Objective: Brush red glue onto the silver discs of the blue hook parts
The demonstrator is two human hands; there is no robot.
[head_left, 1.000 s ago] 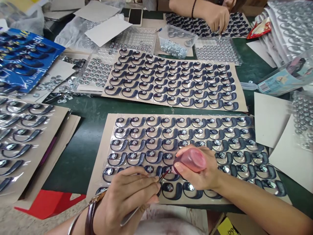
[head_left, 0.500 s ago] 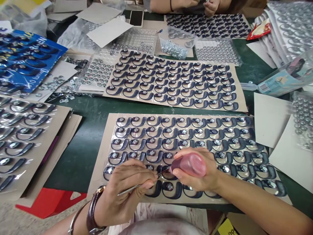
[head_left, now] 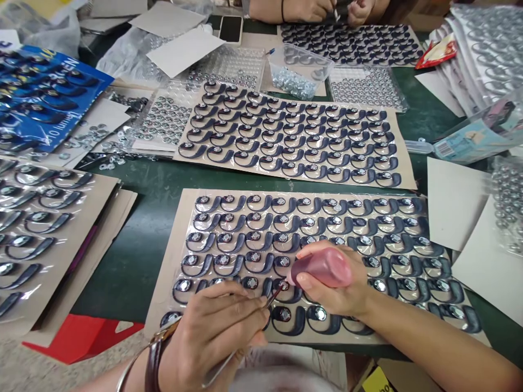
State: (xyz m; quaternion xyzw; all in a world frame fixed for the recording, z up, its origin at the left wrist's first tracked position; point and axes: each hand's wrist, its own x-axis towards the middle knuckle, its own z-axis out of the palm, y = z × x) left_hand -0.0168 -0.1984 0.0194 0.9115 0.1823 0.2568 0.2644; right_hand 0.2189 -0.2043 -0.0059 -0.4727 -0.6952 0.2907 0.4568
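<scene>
My right hand [head_left: 343, 277] is wrapped around a pink squeeze bottle [head_left: 322, 268], tilted so its nozzle points down and left. Pinched in my left hand [head_left: 224, 321] is a thin metal tool [head_left: 220, 371] with a dark reddish tip. Tool tip and nozzle meet at one of the dark, hook-shaped pieces with a round, shiny stone; whether they touch it I cannot tell. Rows of such pieces lie under clear film on a beige card [head_left: 163, 288] in front of me. My fingers cover some of them.
Behind lies a second card [head_left: 402, 158] of similar pieces. A clear tub [head_left: 300, 81] of small shiny parts and a phone [head_left: 231, 30] are farther back. More cards are stacked at left [head_left: 93, 218]. Across the table, another person's hands [head_left: 322, 10] work over a card.
My left hand has shifted slightly down, showing more of the tool's tip. The bottle has moved slightly right. Across the table, the other person's hands have moved.
</scene>
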